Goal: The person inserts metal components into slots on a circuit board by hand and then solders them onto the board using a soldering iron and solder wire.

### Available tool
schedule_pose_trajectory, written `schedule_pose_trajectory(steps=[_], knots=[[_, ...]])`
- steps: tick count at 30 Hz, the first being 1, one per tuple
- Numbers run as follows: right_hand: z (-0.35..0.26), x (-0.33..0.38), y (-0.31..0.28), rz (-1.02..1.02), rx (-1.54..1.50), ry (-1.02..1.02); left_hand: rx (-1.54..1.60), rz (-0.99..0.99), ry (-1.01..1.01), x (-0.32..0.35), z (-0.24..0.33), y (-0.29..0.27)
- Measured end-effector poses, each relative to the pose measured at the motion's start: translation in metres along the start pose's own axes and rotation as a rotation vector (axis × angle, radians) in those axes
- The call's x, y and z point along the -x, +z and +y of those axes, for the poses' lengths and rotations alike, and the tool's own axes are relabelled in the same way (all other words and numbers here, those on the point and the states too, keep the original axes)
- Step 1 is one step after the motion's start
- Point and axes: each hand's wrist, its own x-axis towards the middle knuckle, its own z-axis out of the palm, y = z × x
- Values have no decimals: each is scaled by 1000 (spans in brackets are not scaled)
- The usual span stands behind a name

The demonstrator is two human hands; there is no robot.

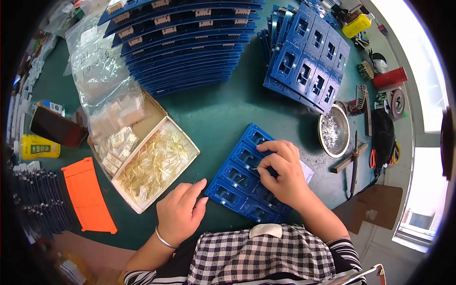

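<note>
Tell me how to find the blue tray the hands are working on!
Start at the green table. Near its front edge, between the left hand and right hand, lies one blue tray. It lies flat and alone, unlike the stacked and leaning blue trays farther back.

A dark green table (213,114) carries everything. On it lie stacked blue boards (185,52), a cardboard tray (156,164), an orange plastic piece (88,194), and what looks like a metal bowl (334,131).

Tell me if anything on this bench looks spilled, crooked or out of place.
Nothing looks spilled or damaged. The gold pins sit loose but inside their shallow box. The blue panel under the right hand lies at an angle, apparently just as worked. The left hand rests on the green table.
</note>
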Motion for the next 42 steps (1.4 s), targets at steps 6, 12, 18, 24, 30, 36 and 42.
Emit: schedule_pose_trajectory(steps=[6,12,18,24,30,36,42], knots=[[22,-8,-6,11,-122,66,-1,8,13,1,-2,2],[27,-11,-7,-5,-140,54,15,31,-4,2,-5,5],[14,-18,-2,-43,-101,12,22,31,1,-1,-6,5],[11,-13,5,-18,-21,38,41,20,17,0,-6,3],[12,-12,10,19,-9,2,68,-1,20,1,-5,0],[11,-12,10,15,26,-15,70,11,18,3,-7,2],[7,-20,7,-20,101,14,63,15,29,-4,-9,5]])
